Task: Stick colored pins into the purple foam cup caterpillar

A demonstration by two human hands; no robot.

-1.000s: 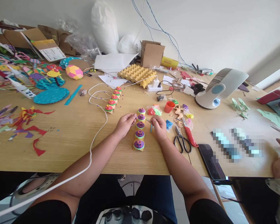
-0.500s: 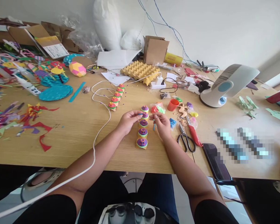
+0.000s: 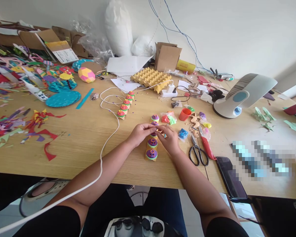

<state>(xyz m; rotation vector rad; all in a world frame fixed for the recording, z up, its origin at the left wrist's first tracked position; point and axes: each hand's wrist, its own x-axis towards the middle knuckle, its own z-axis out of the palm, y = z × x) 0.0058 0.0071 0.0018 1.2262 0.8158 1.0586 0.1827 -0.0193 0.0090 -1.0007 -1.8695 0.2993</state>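
A row of egg-carton cups (image 3: 152,154) with purple tops, green rims and small orange rings runs away from me. Over the middle cups my left hand (image 3: 141,134) and my right hand (image 3: 169,137) meet, thumbs and forefingers pinched together at the tips. Whatever lies between those fingertips is hidden or too small to name. A bit of blue shows beside the right fingers. Both hands cover part of the row. Farther back on the left stands a second row of cups (image 3: 124,108), with red tops and green rims.
Right of my hands lie a blue clay packet (image 3: 183,134), an orange-red cup (image 3: 185,114), black-handled scissors (image 3: 196,152), a red-handled knife (image 3: 207,148) and a phone (image 3: 231,177). A white cable (image 3: 100,164) crosses my left forearm. A fan (image 3: 241,95) stands back right.
My hands were apart on either side of the row, a small blue piece showing in the left fingers. They have come together over the cups, and that piece is hidden now.
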